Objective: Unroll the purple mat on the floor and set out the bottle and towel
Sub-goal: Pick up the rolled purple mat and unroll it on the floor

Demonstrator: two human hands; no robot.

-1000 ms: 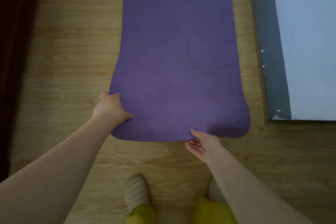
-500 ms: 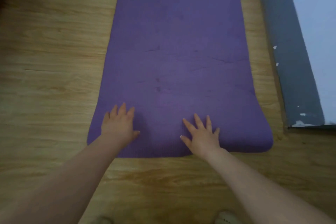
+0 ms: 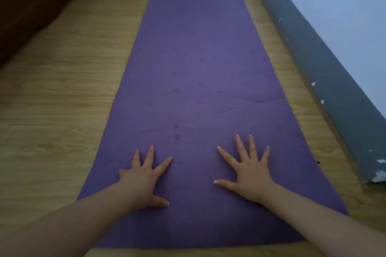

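— The mat [image 3: 200,69]?
— Matt purple foam by the look; fine ribbed texture near the hands, a few creases and dark spots.
— The floor [image 3: 62,89]?
— Wood-grain planks, pale, faint sheen; the skirting [image 3: 325,81] is grey paint, chipped white in places.

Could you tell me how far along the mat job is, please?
Done: the purple mat lies unrolled on the floor. In hand: left hand and right hand press flat on its near end. Left: bottle and towel, neither in view.
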